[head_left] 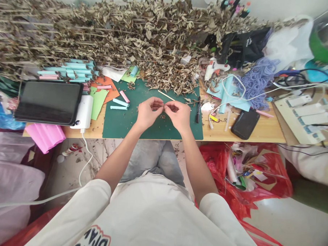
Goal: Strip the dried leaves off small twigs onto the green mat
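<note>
Over the green cutting mat (117, 124), my left hand (149, 113) and my right hand (178, 115) meet at their fingertips. Both are closed in a pinch, thumb against fingers. Whatever they hold between them is too small and covered to make out; dark crumbs lie on the mat just below. A thin wooden stick (166, 95) lies just beyond the fingers. To the left of my left hand are two blue paper rolls (120, 102) and a pink roll (125, 96). A black marker (198, 110) lies right of my right hand. Loose dried leaves (174, 78) are heaped at the mat's far edge.
Long dried leafy stems (108, 33) span the back. On the left are a tablet (49, 101), a white power bank (84, 112) and bundled blue rolls (74, 71). On the right are a glue gun (214, 68), a black phone (245, 123) and a power strip (302, 114). A red bag (217, 154) hangs below.
</note>
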`<action>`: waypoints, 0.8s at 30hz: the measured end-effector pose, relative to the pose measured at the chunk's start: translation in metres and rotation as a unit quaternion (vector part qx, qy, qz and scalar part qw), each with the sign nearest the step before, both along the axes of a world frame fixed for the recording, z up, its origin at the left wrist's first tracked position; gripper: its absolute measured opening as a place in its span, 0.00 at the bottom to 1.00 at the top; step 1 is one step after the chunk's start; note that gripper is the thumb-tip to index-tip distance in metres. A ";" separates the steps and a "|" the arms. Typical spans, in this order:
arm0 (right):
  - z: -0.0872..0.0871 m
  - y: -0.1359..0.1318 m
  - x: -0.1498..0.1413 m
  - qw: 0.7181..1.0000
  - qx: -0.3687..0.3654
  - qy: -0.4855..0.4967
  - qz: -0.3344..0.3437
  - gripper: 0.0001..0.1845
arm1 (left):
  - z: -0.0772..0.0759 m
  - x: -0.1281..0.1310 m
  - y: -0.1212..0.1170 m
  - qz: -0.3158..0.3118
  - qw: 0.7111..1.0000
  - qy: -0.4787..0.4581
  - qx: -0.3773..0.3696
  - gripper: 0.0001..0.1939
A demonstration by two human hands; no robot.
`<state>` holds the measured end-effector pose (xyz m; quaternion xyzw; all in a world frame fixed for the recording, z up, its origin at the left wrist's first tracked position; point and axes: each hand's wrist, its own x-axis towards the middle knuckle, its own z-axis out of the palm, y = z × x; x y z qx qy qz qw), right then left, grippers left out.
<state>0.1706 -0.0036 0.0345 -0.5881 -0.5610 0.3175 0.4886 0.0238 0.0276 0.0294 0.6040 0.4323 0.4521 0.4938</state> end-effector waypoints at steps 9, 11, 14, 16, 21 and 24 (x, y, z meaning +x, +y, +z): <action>-0.006 -0.002 -0.007 0.995 0.023 0.031 -0.093 0.05 | -0.005 0.000 0.004 0.053 0.998 -0.012 -0.021 0.05; -0.004 -0.003 -0.005 0.995 0.031 0.028 -0.095 0.05 | -0.006 -0.005 0.006 0.064 0.997 -0.031 -0.030 0.06; 0.000 -0.003 -0.004 0.998 0.030 0.012 -0.050 0.06 | -0.007 -0.009 0.008 0.048 0.996 -0.061 -0.050 0.09; 0.002 -0.004 -0.005 0.999 0.024 0.008 -0.029 0.07 | -0.007 -0.011 0.007 0.035 0.995 -0.065 -0.063 0.11; -0.003 -0.003 -0.008 0.999 0.016 0.041 -0.008 0.09 | -0.008 -0.011 0.006 0.006 0.995 -0.074 -0.066 0.11; -0.009 -0.002 -0.007 0.998 0.011 0.062 0.001 0.11 | -0.007 -0.010 0.005 0.005 0.995 -0.069 -0.074 0.11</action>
